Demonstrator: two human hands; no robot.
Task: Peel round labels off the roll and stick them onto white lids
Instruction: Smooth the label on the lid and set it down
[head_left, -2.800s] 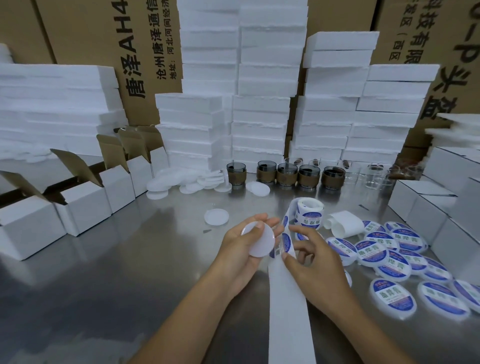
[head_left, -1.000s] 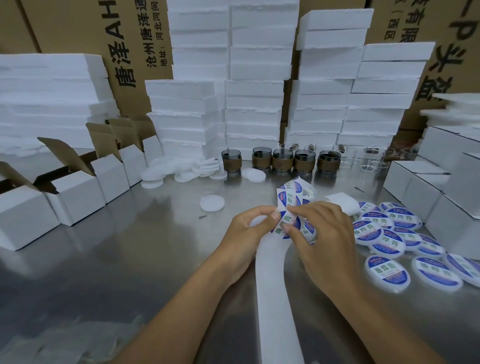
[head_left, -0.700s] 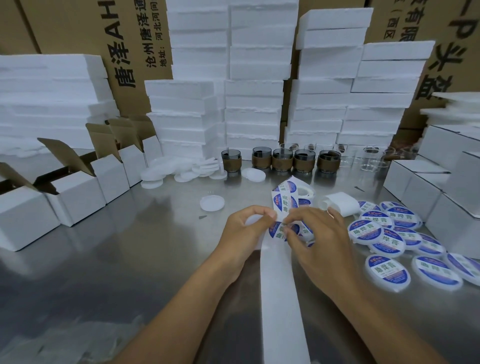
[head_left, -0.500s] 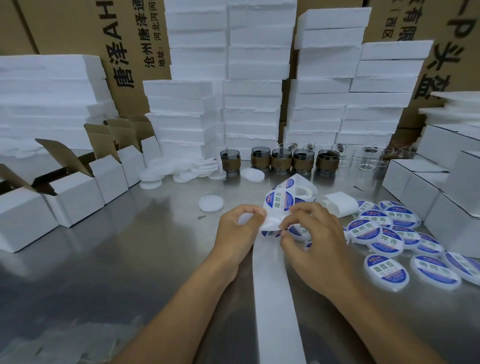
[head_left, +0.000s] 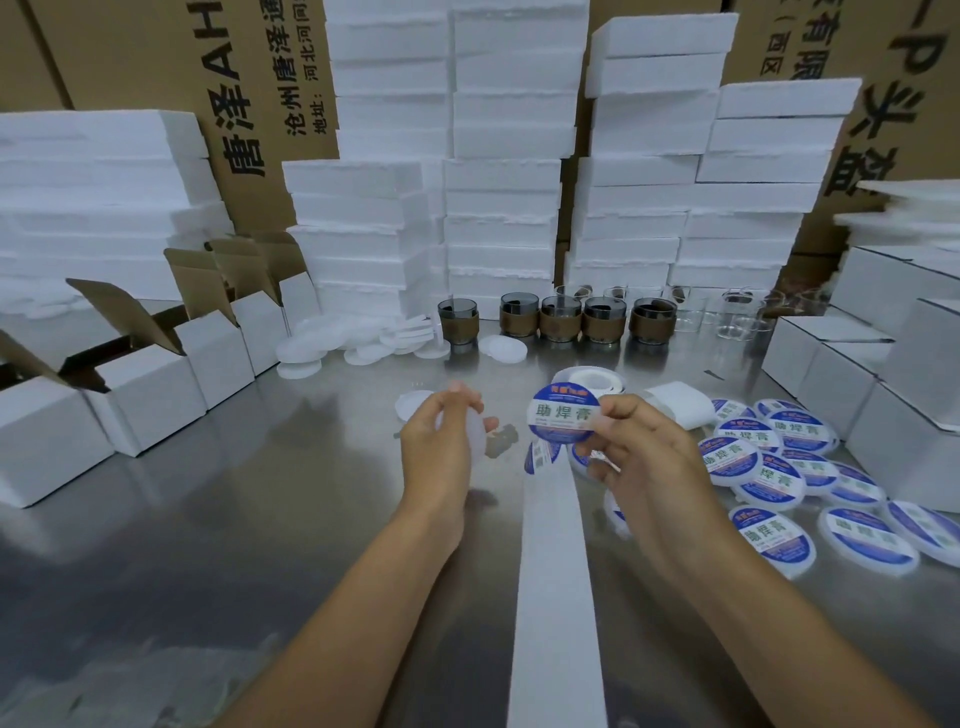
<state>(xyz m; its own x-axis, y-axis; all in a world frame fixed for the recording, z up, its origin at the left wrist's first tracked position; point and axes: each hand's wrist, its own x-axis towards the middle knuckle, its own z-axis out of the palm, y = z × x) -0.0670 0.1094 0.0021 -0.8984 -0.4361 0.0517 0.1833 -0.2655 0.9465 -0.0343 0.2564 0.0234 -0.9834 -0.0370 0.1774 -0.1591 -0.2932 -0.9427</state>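
My right hand (head_left: 641, 457) pinches a round blue-and-white label (head_left: 563, 414) by its right edge, lifted free above the table. My left hand (head_left: 441, 444) grips a plain white lid (head_left: 477, 439) edge-on, a little left of the label. The label roll (head_left: 589, 378) lies on the table just behind the label. Its empty white backing strip (head_left: 556, 587) runs toward me between my forearms. Several labelled lids (head_left: 769, 462) lie spread at my right. One bare lid (head_left: 410, 402) lies behind my left hand.
A pile of bare white lids (head_left: 358, 345) sits at the back left, beside open white cartons (head_left: 150, 384). Brown-sleeved glass jars (head_left: 561, 319) and clear jars (head_left: 737, 314) line the back. Foam slab stacks (head_left: 498, 171) rise behind. Closed white boxes (head_left: 857, 364) stand at the right.
The label has come off the backing strip and now hangs from my right hand alone. My hands have drawn apart, and my left hand with the lid moved left.
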